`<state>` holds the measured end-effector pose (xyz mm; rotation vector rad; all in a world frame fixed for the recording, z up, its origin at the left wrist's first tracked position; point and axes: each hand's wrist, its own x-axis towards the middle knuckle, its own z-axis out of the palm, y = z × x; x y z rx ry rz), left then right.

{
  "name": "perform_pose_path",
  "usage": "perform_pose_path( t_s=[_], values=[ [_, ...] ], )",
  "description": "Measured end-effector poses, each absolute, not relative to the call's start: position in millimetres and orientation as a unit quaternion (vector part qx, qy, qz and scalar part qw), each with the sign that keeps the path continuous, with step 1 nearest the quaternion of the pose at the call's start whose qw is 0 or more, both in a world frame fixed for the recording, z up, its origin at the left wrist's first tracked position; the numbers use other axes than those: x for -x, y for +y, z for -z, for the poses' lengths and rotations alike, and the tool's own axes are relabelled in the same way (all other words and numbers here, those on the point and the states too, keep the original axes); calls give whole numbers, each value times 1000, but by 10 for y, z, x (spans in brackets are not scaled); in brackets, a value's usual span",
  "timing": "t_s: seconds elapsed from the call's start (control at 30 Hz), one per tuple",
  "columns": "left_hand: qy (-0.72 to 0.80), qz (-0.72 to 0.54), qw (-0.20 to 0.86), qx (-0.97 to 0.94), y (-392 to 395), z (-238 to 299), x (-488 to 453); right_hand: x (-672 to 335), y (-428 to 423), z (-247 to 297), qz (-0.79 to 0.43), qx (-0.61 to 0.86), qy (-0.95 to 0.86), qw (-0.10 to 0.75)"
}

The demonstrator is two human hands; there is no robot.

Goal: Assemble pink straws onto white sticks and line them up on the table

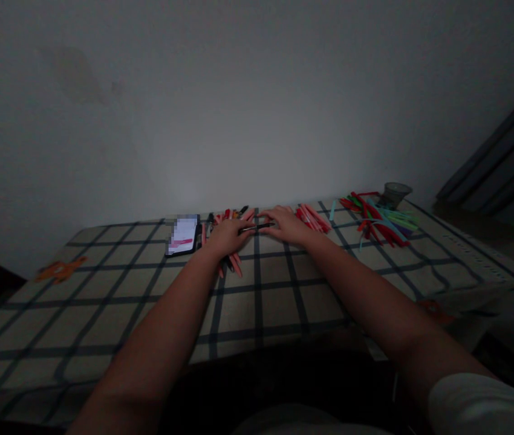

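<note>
Both my arms reach out over a checked cloth (130,290) toward the far edge by the wall. My left hand (227,235) and my right hand (286,223) meet on a thin dark pen (257,228), each pinching one end of it. Under and beside my left hand lie several red and dark pens (234,263). A small bundle of red pens (314,219) rests just right of my right hand. The light is dim and finger detail is faint.
A phone (183,235) with a lit screen lies left of my left hand. A heap of red, green and purple sticks (381,220) sits at the far right beside a grey cup (395,193). An orange shape (60,270) lies at the left edge.
</note>
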<state>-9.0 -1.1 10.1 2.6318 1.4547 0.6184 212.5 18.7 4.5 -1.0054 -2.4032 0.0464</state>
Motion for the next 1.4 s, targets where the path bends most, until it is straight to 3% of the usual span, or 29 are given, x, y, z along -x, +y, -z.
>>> perform_pose_path(
  t_s=[0.37, 0.53, 0.77, 0.93, 1.17, 1.4],
  values=[
    [471, -195, 5, -860, 32, -48, 95, -2134, 262, -3, -26, 379, -897, 225],
    [476, -181, 2, -860, 0, -70, 86, -2172, 251, -6, -43, 377, -883, 276],
    [475, -192, 6, -859, 0, -79, 81, -2154, 302, 31, -20, 369, -898, 238],
    [480, -193, 0, -856, 20, -49, 91, -2162, 264, 4, -41, 369, -885, 282],
    [472, -193, 3, -860, 13, -63, 76, -2135, 313, 26, -17, 370, -903, 219],
    [479, -186, -10, -858, 0, -65, 76, -2144, 244, -3, -38, 364, -889, 277]
  ],
)
